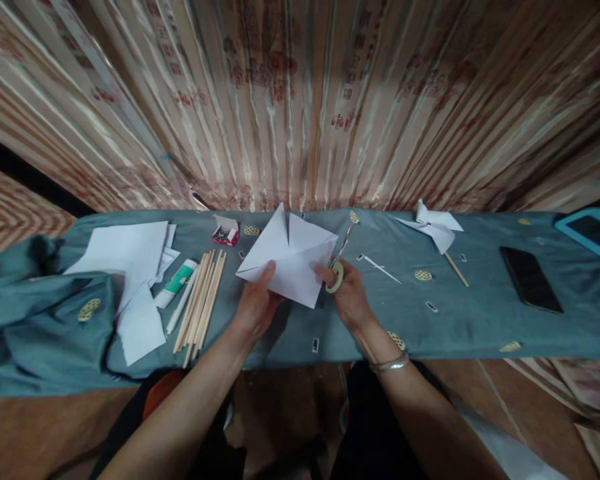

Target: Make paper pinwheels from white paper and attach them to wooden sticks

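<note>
A square white sheet of paper (285, 263) is held over the table, with slits cut inward from its corners. My left hand (257, 303) pinches its lower left part, thumb on top. In my right hand (351, 293) is a pair of scissors (336, 277) with pale green handles, its blades pointing up and away beside the paper's right corner. The right thumb and fingers also seem to touch that edge of the paper. A finished paper pinwheel (437, 228) on a wooden stick lies to the right.
On the left lie white paper sheets (130, 250), a glue tube (177, 283), several wooden sticks (200, 303) and a small open box (225, 231). Paper scraps (383, 268), a black phone (530, 279) and a blue-framed device (593, 231) are on the right. A curtain (300, 100) hangs behind.
</note>
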A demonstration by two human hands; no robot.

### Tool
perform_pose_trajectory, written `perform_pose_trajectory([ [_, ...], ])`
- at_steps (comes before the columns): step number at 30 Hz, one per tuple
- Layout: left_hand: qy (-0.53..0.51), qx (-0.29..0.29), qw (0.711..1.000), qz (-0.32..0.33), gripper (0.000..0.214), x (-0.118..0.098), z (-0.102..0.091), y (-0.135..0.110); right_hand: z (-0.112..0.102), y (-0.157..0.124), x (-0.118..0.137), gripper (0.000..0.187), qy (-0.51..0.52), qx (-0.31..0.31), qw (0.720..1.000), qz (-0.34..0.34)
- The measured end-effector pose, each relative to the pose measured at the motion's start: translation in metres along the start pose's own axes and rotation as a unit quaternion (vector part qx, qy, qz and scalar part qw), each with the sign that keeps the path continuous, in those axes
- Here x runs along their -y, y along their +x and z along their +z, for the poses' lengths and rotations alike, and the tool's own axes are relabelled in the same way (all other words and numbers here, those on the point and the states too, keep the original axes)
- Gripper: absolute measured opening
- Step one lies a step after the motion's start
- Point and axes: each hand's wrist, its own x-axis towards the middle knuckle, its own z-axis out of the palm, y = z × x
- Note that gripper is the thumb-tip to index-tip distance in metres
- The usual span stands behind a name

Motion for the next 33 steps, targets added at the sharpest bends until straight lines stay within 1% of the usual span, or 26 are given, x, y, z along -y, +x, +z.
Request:
perform_pose_trajectory([
  [3, -0.013, -0.023, 0.999, 0.026, 0.027, -0.009, -0.001, 0.003, -0.004, -0.005, 0.001, 0.038, -0.036, 0.024, 0.999, 0.009],
  [5, -0.025, -0.044, 0.998, 0.042, 0.029, -0.017, -0.002, 0.005, -0.009, -0.011, 0.002, 0.047, -0.063, 0.064, 0.995, 0.032],
  [7, -0.033, -0.052, 0.996, 0.058, 0.031, -0.025, -0.002, 0.007, -0.015, -0.017, 0.003, 0.056, -0.083, 0.122, 0.987, 0.066],
  [9, -0.042, -0.05, 0.995, 0.076, 0.033, -0.032, -0.002, 0.008, -0.021, -0.023, 0.006, 0.06, -0.102, 0.191, 0.971, 0.101],
  [11, -0.054, -0.05, 0.993, 0.091, 0.034, -0.037, -0.002, 0.009, -0.026, -0.028, 0.008, 0.06, -0.122, 0.253, 0.951, 0.132],
  [14, -0.068, -0.057, 0.991, 0.099, 0.032, -0.039, -0.002, 0.011, -0.027, -0.033, 0.011, 0.059, -0.142, 0.307, 0.925, 0.175],
  [17, -0.074, -0.06, 0.991, 0.09, 0.028, -0.036, -0.001, 0.013, -0.024, -0.035, 0.011, 0.054, -0.147, 0.316, 0.916, 0.198],
  [22, -0.064, -0.029, 0.995, 0.078, 0.025, -0.03, -0.001, 0.013, -0.018, -0.035, 0.009, 0.043, -0.151, 0.303, 0.921, 0.194],
  [25, -0.057, -0.019, 0.995, 0.078, 0.026, -0.027, -0.001, 0.013, -0.018, -0.034, 0.009, 0.041, -0.159, 0.297, 0.921, 0.198],
  [33, -0.047, -0.022, 0.995, 0.084, 0.028, -0.023, -0.002, 0.012, -0.019, -0.033, 0.008, 0.042, -0.149, 0.293, 0.926, 0.186],
])
